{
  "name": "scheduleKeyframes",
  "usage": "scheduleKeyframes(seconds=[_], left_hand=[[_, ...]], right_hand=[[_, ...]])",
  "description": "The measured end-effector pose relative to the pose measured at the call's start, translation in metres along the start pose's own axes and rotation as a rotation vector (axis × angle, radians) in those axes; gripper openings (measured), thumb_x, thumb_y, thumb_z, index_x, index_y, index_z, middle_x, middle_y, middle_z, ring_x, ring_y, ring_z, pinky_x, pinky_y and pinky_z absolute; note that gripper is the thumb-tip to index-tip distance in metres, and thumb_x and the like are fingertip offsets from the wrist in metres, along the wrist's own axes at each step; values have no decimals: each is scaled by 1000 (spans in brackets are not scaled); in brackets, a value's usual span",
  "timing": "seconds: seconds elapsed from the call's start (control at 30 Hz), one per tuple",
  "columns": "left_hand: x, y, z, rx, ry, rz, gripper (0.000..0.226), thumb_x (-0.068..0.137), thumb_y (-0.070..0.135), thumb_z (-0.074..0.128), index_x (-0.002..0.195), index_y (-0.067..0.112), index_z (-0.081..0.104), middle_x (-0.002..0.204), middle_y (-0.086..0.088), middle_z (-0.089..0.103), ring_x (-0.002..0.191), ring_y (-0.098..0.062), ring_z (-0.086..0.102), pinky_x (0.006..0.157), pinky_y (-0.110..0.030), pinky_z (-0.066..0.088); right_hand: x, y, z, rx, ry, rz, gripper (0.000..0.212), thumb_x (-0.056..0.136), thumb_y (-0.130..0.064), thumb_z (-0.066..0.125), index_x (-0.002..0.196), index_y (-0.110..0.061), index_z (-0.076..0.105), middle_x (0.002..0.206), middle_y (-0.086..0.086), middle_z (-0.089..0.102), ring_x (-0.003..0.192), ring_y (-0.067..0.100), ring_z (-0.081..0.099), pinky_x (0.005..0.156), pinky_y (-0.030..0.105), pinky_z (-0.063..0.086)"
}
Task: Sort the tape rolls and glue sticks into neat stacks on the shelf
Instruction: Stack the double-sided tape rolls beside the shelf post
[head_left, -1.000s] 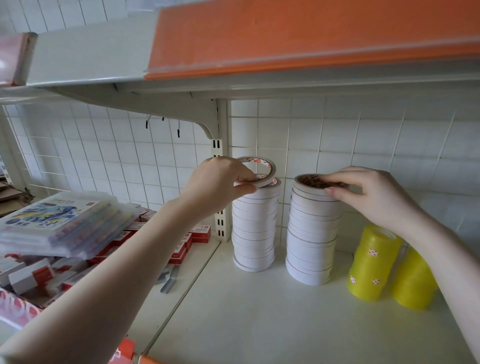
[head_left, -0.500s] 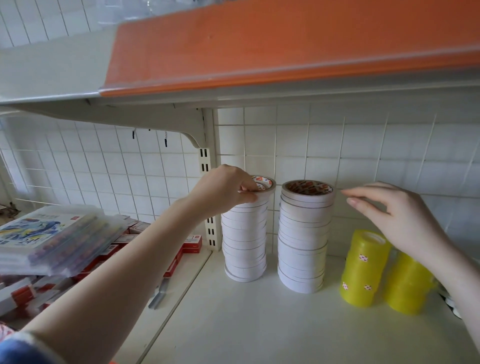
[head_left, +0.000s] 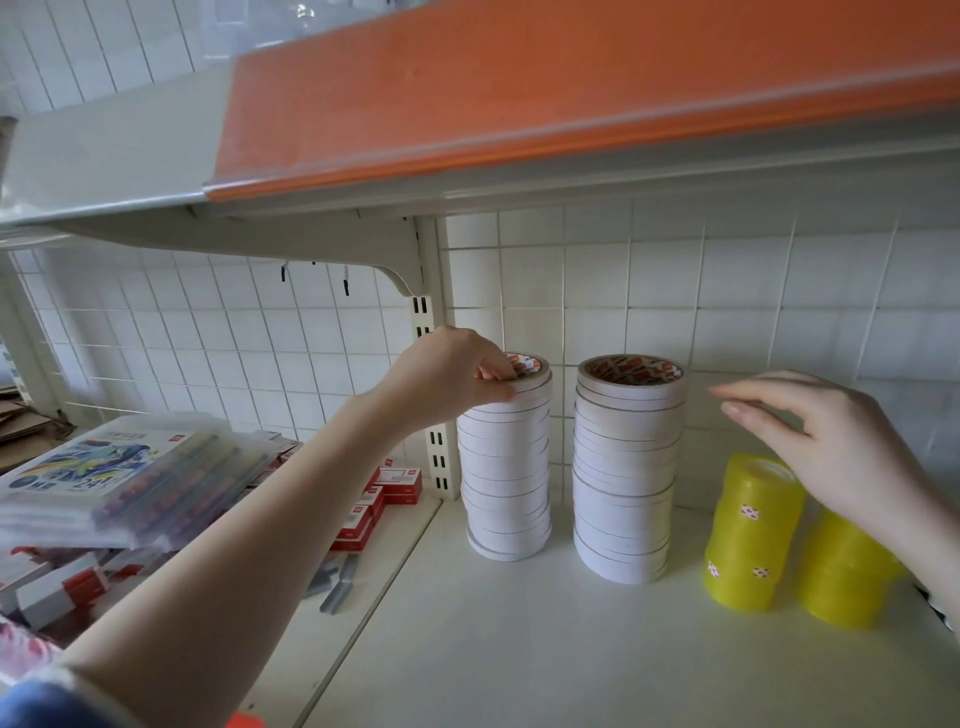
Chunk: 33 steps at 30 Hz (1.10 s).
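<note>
White stacks (head_left: 506, 467): standing apart, gap between.
Left hand (head_left: 447, 379): pinching top roll (head_left: 527, 370).
Right hand (head_left: 826, 441): hovering, fingers spread, gripping nothing.

**White shop shelving under an orange-edged shelf**

I see a white shelf (head_left: 519, 649) backed by a white wire grid panel (head_left: 675, 291) over a pale wall. Above it hangs an upper shelf (head_left: 130, 150) with an orange front strip (head_left: 571, 93), held by a bracket (head_left: 291, 249) on a slotted upright (head_left: 423, 312). Soft, even light falls across everything.
</note>
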<state>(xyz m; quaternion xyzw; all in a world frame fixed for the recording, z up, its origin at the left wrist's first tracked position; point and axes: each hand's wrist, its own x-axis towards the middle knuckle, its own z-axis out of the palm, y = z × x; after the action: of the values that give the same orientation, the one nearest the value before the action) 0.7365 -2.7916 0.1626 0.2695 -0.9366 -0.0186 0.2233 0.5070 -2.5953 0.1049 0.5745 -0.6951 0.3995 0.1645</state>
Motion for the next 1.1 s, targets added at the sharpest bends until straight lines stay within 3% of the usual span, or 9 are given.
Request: scheduleKeyframes(seconds=[0.5,0.7,1.1], left_hand=[[7,4,-1,-26,-25,3,18,81,30,69,98,24,72,78,13,60,81,-9,58,79,-29,51],[8,6,-3,-52,-63,-14,18,83,26,68,100,20,71,77,14,57,83,-10,57,79,-25,49],[0,8,-1,-26,-15,-16,27,81,29,67,108,27,68,93,11,64,91,-10,58,83,-32,50]], right_hand=[[-9,9,2,-10,12,34,18,83,-10,66,98,-16,73,92,-5,66,89,20,61,77,5,35],[-11,9,4,-101,16,47,16,82,-12,68,97,-13,73,94,0,66,90,26,61,76,30,42],[-16,12,7,-327,51,66,14,80,-16,72,92,-9,73,92,11,69,85,35,62,72,37,46]])
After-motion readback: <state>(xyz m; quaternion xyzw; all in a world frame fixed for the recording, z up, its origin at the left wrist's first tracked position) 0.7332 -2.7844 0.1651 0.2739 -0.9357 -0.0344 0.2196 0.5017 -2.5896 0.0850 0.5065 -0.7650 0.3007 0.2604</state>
